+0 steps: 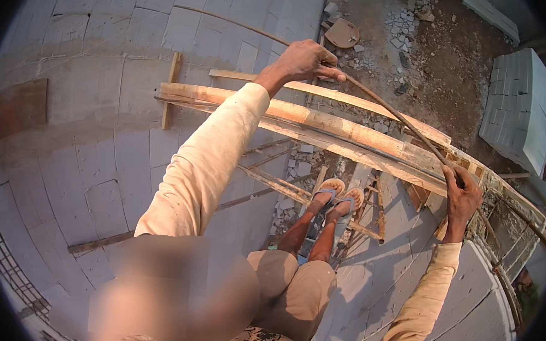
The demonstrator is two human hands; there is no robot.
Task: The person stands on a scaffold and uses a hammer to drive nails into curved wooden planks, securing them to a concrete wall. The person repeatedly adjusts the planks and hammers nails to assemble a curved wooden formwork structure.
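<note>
A long, thin, brown steel rod (388,107), most likely rebar, slants across the view from the upper left down to the right. My left hand (304,61) is closed around it at the top middle, with the arm stretched out. Lower on the right, my right hand (462,196) grips the same rod between thumb and fingers. Beneath the rod lies a wooden formwork beam (352,130), a narrow trough of planks with bars along its inside. The rod passes above the planks and meets the formwork's right part near my right hand.
My sandalled feet (334,194) stand below the beam among wooden poles (278,182). Grey block walls (95,177) rise at left, another block wall (460,304) at lower right. Far below are rubble (400,30), a round reddish pan (343,33) and a stack of white blocks (519,105).
</note>
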